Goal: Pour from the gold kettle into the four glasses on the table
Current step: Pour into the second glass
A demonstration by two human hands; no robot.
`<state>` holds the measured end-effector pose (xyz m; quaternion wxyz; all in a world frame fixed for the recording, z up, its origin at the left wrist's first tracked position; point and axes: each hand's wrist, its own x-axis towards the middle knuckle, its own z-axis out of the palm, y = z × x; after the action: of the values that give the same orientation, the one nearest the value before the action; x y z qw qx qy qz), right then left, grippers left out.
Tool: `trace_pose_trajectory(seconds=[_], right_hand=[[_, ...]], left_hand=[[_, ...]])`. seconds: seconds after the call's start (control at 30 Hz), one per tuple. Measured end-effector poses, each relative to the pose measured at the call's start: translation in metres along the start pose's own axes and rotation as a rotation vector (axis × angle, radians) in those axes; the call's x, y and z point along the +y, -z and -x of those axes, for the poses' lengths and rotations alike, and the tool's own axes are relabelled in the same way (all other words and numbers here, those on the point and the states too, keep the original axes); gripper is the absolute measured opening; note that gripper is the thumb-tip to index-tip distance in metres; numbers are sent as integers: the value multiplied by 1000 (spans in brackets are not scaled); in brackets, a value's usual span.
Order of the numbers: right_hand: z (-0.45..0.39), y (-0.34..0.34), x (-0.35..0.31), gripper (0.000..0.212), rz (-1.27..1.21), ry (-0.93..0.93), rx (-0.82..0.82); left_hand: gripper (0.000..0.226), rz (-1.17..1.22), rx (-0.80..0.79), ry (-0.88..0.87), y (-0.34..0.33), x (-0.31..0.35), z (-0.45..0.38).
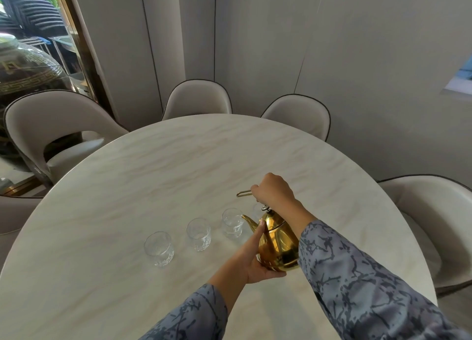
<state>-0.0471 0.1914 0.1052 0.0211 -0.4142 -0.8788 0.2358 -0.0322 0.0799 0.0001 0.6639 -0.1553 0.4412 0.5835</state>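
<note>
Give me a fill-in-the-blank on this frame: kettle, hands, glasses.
1. The right hand grips the gold kettle by its ____.
2. The left hand supports the kettle's ____.
3. The spout points at the ____ glass from the person's left.
4. The table is ringed by pale ____.

Missing words: handle; body; third; chairs
</note>
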Motion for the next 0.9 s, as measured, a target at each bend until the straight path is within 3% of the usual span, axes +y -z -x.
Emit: trace_pose_trajectory(seconds=[0.2,0.4,0.57,0.63,0.8,0.9], right_hand=[[4,-8,13,30,-74,-11,14],[19,-13,30,48,-149,8,75],[35,-16,43,53,-245,53,114],[38,-18,44,53,-293,89,108],[46,-17,36,54,-304,191,103],[49,-16,23,55,-287,234,91]], left_hand=[[119,-95,72,-30,6,-1,-2],[88,-226,122,-97,9,-2,8],[141,-284,176,-193,20,-5,-6],[145,-259,205,-224,28,-7,-16],[137,-165,175,-265,30,-13,-1],[111,-122,144,-226,26,-14,23]])
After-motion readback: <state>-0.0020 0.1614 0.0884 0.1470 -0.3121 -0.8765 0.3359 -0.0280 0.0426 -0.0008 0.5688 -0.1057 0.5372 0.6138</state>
